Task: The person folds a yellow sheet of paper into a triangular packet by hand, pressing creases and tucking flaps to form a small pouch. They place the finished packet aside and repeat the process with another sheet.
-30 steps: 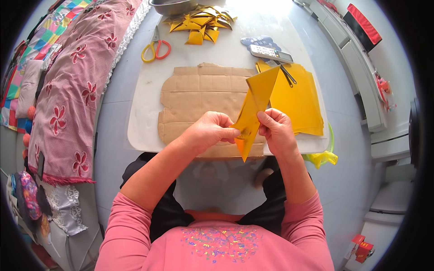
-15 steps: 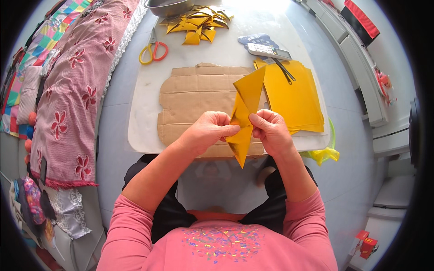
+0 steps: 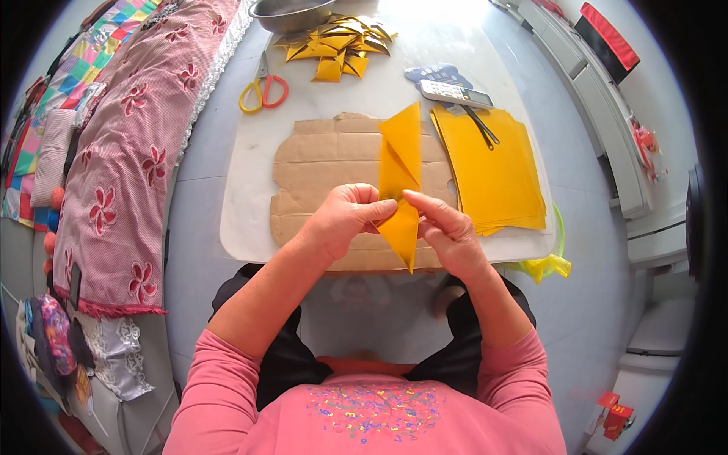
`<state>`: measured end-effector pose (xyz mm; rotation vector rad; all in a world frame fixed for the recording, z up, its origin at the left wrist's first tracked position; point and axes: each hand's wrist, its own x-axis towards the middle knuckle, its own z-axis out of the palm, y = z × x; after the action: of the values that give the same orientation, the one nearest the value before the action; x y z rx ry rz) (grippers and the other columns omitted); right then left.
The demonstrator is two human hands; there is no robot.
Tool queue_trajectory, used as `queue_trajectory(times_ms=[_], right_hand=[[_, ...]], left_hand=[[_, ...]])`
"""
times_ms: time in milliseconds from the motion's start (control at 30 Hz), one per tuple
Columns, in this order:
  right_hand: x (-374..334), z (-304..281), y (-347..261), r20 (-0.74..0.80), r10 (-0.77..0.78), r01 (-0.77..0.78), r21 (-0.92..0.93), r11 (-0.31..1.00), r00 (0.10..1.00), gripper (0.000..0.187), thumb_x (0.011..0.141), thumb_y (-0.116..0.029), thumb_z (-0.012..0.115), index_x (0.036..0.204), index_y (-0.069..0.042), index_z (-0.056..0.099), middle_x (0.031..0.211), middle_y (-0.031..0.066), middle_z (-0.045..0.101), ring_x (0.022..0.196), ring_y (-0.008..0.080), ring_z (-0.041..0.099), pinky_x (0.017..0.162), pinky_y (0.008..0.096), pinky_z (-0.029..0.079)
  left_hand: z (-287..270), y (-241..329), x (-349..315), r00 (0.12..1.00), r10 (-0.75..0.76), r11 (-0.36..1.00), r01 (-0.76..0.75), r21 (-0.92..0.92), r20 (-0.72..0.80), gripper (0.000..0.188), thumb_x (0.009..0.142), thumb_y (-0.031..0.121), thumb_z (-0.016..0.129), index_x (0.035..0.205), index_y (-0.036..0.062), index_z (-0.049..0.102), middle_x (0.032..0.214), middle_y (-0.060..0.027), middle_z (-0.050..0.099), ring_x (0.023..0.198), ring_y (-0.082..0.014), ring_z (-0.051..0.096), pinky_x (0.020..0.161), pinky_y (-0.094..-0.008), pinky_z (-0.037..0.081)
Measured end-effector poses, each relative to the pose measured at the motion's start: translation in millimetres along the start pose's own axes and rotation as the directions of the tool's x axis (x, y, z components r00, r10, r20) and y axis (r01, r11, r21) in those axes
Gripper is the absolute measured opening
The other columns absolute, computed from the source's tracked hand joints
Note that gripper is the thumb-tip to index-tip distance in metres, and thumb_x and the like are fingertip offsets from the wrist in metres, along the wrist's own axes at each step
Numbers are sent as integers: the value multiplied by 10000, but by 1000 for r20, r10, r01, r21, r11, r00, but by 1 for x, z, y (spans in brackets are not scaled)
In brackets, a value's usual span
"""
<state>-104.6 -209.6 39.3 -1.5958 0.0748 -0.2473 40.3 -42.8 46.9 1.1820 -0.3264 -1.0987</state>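
Over the front part of a flat brown cardboard sheet (image 3: 326,167), I hold a piece of folded gold paper (image 3: 400,155) with a pointed tip at each end. My left hand (image 3: 345,220) pinches its left edge near the middle, thumb on top. From the other side, my right hand (image 3: 449,231) grips the same paper, its index finger at the middle fold and its other fingers curled. The underside of the paper and some fingertips are hidden. To the right lies a stack of flat gold sheets (image 3: 497,182). A pile of folded gold pieces (image 3: 337,47) sits at the far side.
Red-and-yellow-handled scissors (image 3: 263,95) lie at the far left of the white table (image 3: 246,205). A metal bowl (image 3: 292,17) stands behind. A white remote control (image 3: 456,94) and a black-handled tool (image 3: 481,127) rest by the stack. A yellow bag (image 3: 546,267) hangs at the right.
The folded paper has shifted slightly left and turned more upright. My right hand has changed its grip, its index finger now extended onto the middle fold. My left hand keeps its pinch.
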Motion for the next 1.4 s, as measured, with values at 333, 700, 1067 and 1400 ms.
queue_trajectory(times_ms=[333, 700, 1067, 1400], right_hand=[[5, -8, -7, -25, -80, 81, 73, 994, 997, 479, 910, 152, 432, 1312, -16, 632, 1200, 92, 663, 1100, 157, 616, 987, 261, 463], [0, -6, -11, -29, -46, 53, 351, 935, 999, 424, 940, 131, 433, 1286, 5, 644, 1250, 103, 652, 1160, 180, 601, 1043, 294, 445], [-5, -9, -10, -8, -60, 59, 352, 934, 998, 451, 895, 151, 492, 1302, 11, 627, 1225, 100, 664, 1136, 174, 617, 1018, 292, 469], [-1, -14, -3, -5, -233, 228, 213, 950, 973, 283, 907, 106, 590, 1162, 18, 676, 1160, 102, 677, 1002, 161, 640, 919, 282, 501]], left_hand=[[-3, 17, -9, 986, 160, 985, -157, -73, 47, 326, 1008, 108, 566, 1328, 47, 580, 1012, -44, 693, 911, -127, 649, 842, -280, 528], [0, 11, -16, 697, 584, 509, -714, 481, 417, 283, 880, -55, 692, 1142, 49, 713, 1057, -89, 728, 975, -195, 696, 839, -278, 559], [6, 13, -18, 596, 688, 360, -776, 518, 415, 160, 846, -42, 731, 983, 38, 750, 948, -95, 738, 849, -201, 714, 739, -267, 567], [13, 12, -17, 612, 736, 424, -749, 509, 288, 156, 846, -49, 735, 982, 27, 722, 936, -98, 723, 835, -175, 692, 737, -258, 545]])
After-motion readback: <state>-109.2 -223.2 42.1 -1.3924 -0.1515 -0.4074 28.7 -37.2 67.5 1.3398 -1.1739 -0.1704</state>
